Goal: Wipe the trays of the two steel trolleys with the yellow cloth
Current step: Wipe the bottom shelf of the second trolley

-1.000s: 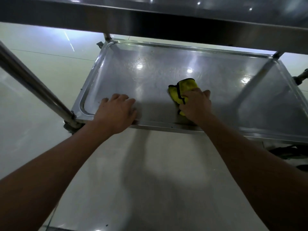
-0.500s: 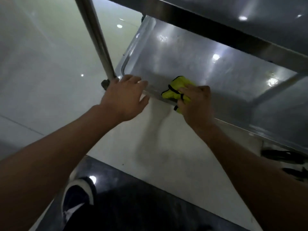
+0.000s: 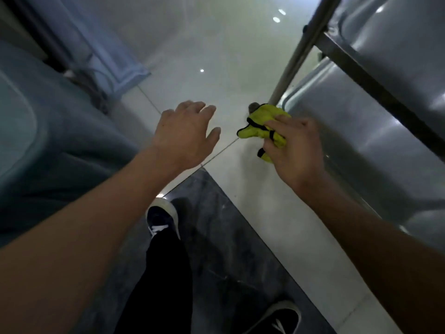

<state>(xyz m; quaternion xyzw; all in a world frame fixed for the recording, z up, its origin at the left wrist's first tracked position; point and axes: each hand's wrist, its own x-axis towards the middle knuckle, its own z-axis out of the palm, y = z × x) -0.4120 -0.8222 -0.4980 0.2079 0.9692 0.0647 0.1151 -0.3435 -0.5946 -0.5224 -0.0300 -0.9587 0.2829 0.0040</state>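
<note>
My right hand point(image 3: 295, 150) holds the bunched yellow cloth point(image 3: 261, 126) with black edging in the air, just off the near left corner of the steel trolley's lower tray point(image 3: 361, 141). The cloth is off the tray surface. My left hand point(image 3: 185, 136) hovers over the floor to the left of the cloth, fingers spread and holding nothing. The trolley's upper tray point(image 3: 395, 44) is at the top right, above a dark frame bar. A steel upright post point(image 3: 296, 56) rises at the tray's corner.
A grey-blue upholstered piece of furniture point(image 3: 48, 131) fills the left side, with cables point(image 3: 91, 88) beside it. Pale floor tiles point(image 3: 216, 56) lie ahead and a dark tile band point(image 3: 228, 249) below. My legs and dark shoes point(image 3: 161, 220) stand on that band.
Both hands have come off the lower tray: the left let go of its rim, the right lifted the cloth clear. The view has swung left, putting the trolley at the right edge.
</note>
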